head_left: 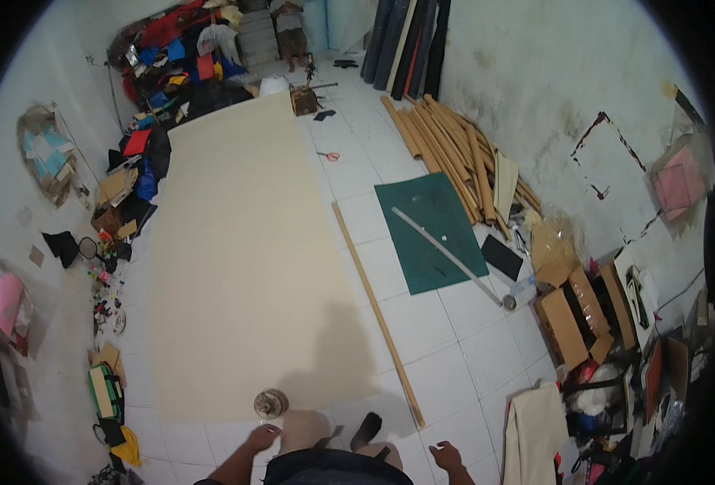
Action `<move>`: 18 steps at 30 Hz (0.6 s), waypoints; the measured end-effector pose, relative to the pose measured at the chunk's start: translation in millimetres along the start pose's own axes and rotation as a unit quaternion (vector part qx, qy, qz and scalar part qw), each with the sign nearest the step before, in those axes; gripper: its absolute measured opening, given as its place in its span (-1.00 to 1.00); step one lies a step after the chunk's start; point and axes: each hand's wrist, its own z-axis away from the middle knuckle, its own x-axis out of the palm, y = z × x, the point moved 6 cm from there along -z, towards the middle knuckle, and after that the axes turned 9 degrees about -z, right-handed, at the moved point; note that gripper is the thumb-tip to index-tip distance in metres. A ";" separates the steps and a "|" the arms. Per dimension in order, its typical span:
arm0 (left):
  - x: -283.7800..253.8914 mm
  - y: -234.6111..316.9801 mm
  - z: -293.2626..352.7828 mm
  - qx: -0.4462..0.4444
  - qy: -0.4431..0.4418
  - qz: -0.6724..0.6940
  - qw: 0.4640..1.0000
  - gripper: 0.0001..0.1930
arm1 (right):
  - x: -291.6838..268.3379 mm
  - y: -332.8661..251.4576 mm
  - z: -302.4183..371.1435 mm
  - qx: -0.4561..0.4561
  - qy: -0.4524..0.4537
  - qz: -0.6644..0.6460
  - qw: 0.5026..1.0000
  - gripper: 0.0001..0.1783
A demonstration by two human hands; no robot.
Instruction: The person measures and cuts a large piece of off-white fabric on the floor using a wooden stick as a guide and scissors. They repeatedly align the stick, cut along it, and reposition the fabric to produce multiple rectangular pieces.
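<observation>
A large cream sheet (236, 242) lies flat on the tiled floor in front of me. At its near edge stands a round tin-like container (271, 403). My left hand (263, 437) hangs just below this container, apart from it, fingers loosely extended and nothing visible in them. My right hand (445, 455) is out over the tiles to the right, its fingers apart and holding nothing. Nearest to it is the lower end of a long wooden stick (377, 314), which lies along the sheet's right side.
A green cutting mat (432, 230) carries a metal ruler (446, 256). Behind it are piled cardboard tubes (446, 153). Orange scissors (329, 156) lie farther off. Boxes (563, 327) and folded cream material (533, 432) line the right; clutter lines the left wall. A person (290, 32) stands far back.
</observation>
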 end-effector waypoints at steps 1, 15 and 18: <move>8.5 28.3 1.9 0.010 -0.019 -0.004 1.000 -0.50 | -22.4 -0.4 -21.2 -0.007 0.010 0.027 1.000 -0.38; -81.0 117.5 -196.9 0.050 0.009 -0.379 0.924 -0.59 | -180.5 -111.7 -248.4 -0.028 0.010 -0.104 0.994 -0.47; -165.0 268.4 -242.8 0.015 0.145 -0.125 0.981 -0.43 | -170.6 -48.8 -276.8 0.041 -0.063 -0.091 0.993 -0.32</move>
